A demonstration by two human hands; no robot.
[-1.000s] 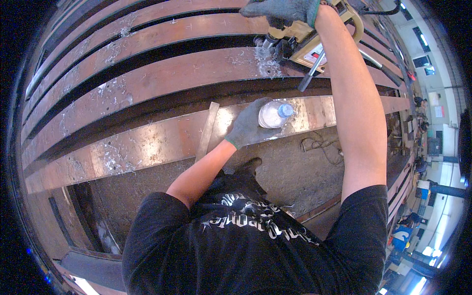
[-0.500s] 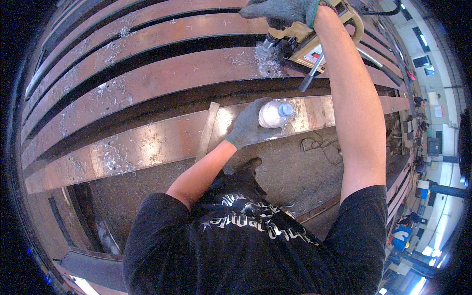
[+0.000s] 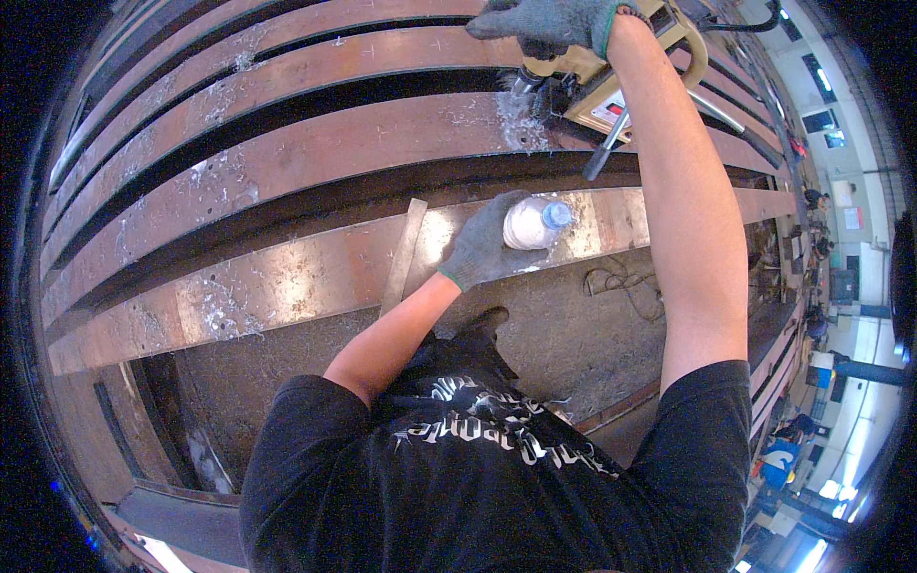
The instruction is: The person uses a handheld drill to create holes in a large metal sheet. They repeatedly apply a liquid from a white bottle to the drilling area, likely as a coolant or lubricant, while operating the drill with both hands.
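My left hand (image 3: 482, 239), in a grey knit glove, is wrapped round a clear plastic bottle (image 3: 524, 226) with a blue cap and pale contents. The bottle is over the nearest steel beam (image 3: 287, 277). My right hand (image 3: 549, 24), also gloved, reaches far forward to the top edge of the view. Its fingers stretch leftward over a tan drilling machine (image 3: 597, 100), and its upper part is cut off. I cannot tell whether it touches the machine. Below it the drill bit (image 3: 523, 81) stands among metal shavings (image 3: 521, 119) on a beam.
Several parallel rust-brown beams with dark gaps run across the view. A flat metal strip (image 3: 405, 250) lies across the nearest beam, left of my left hand. Lever handles (image 3: 607, 148) jut from the machine. A thin cable (image 3: 621, 282) lies on the floor. People work far right.
Almost nothing differs. The bottle has tilted or shifted very slightly in my left hand; my right hand stays over the machine.
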